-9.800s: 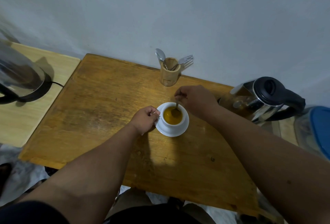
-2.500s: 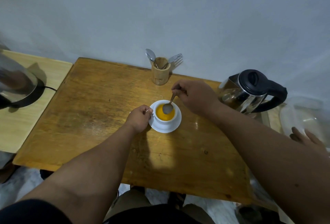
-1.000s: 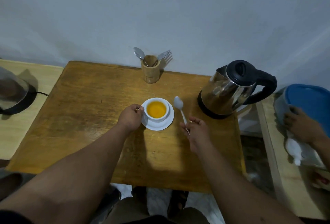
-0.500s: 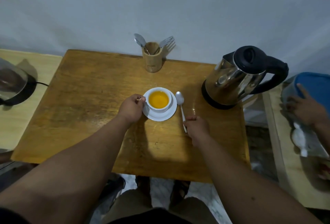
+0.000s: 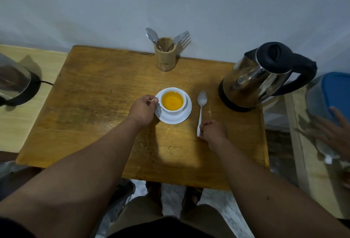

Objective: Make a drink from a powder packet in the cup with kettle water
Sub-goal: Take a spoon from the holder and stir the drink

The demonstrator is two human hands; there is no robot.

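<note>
1. No text, label, brand, number or sign can be read anywhere in the head view.
2. The kettle [image 5: 253, 78] shows only bare shiny metal and a black lid, with no legible mark.
3. The cup [image 5: 172, 101] and its saucer [image 5: 175, 119] are plain white, without print.
4. The wooden cutlery holder [image 5: 165, 53] has a faint mark low on its side, too small to read.

Dim, soft overhead light; glare on table [image 5: 170, 154]; blurred, warped edges.
</note>
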